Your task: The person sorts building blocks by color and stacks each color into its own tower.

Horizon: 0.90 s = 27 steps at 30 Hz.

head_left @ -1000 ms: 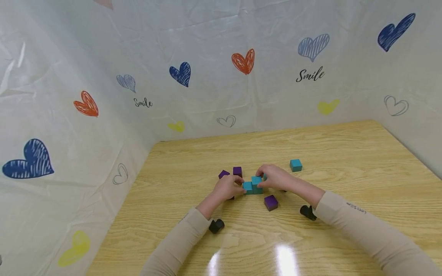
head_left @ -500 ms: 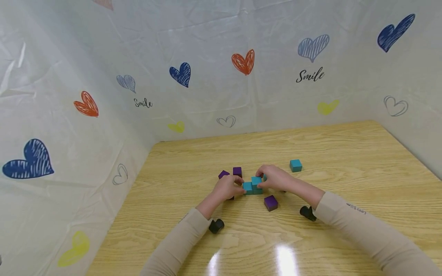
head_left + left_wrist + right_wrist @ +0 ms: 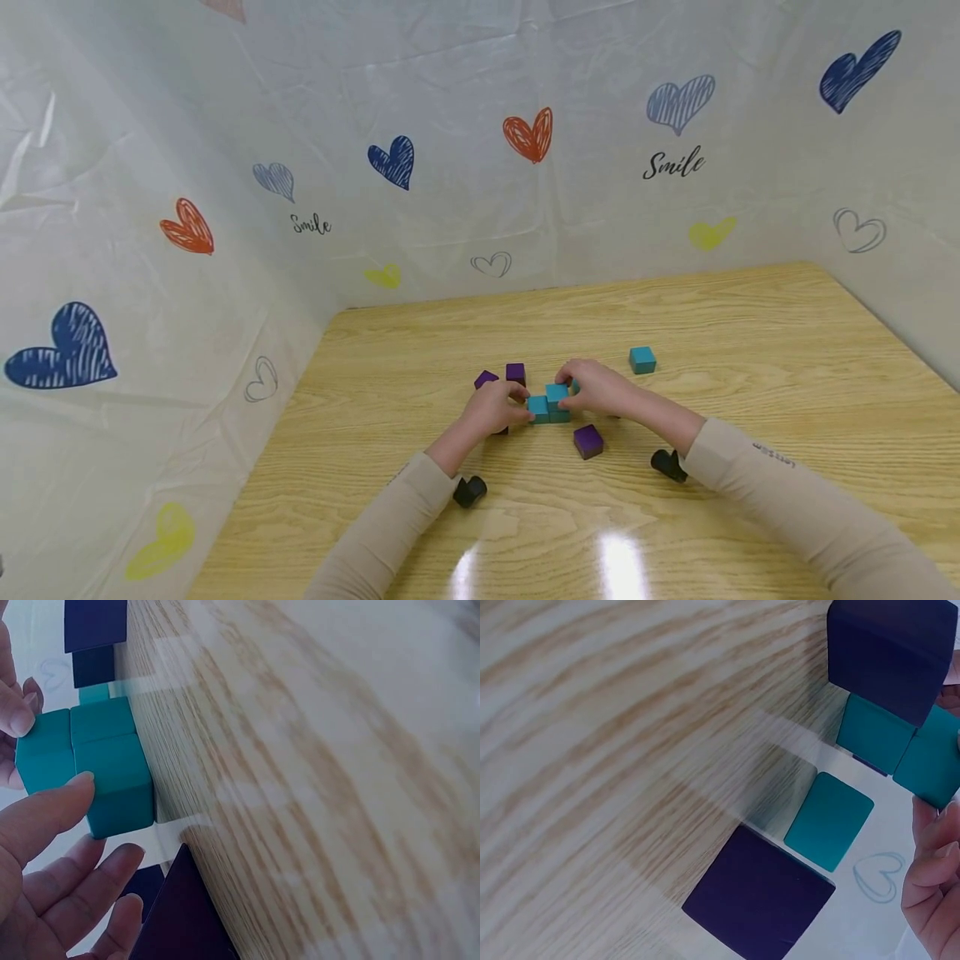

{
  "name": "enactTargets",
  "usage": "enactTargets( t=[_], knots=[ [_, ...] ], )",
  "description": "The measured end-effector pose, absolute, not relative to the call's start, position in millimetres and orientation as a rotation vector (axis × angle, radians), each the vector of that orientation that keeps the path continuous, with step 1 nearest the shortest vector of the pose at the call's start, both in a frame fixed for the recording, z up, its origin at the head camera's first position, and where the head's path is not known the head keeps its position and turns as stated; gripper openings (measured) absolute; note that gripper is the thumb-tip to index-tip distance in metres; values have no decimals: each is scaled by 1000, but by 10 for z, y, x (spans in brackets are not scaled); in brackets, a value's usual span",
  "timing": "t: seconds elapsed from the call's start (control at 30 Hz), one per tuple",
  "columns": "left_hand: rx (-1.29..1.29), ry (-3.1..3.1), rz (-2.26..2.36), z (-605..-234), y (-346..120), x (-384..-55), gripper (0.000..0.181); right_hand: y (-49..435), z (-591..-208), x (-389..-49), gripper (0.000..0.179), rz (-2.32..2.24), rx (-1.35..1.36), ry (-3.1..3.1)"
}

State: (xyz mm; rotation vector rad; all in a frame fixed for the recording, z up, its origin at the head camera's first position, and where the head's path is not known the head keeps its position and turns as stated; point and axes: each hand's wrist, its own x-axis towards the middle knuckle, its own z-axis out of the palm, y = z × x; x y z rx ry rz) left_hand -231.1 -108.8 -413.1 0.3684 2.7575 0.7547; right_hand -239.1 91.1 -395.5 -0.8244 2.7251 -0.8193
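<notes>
Head, right hand point(image 3: 598, 387): pinches the upper teal cube point(image 3: 555, 392) atop the lower teal cube point(image 3: 559, 417).
Left wrist, left hand point(image 3: 54, 889): thumb and fingers hold the side teal cube point(image 3: 118, 801), touching the lower one.
Right wrist, purple cube point(image 3: 892, 656): overlaps the lower teal cube; finger contact looks unclear.

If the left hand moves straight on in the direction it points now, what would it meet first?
The left hand would probably meet the left teal block first; its thumb appears to touch it. Next in line comes the teal stack, though depth is hard to judge.
</notes>
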Motion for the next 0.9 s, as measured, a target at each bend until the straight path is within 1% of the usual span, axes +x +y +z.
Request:
enactTargets(
  t=[0.9],
  knots=[
    [332,2771,713,-4118,-1080,-2319,37,919,-3953,-2387,29,-828,-839,2727]
  ],
)
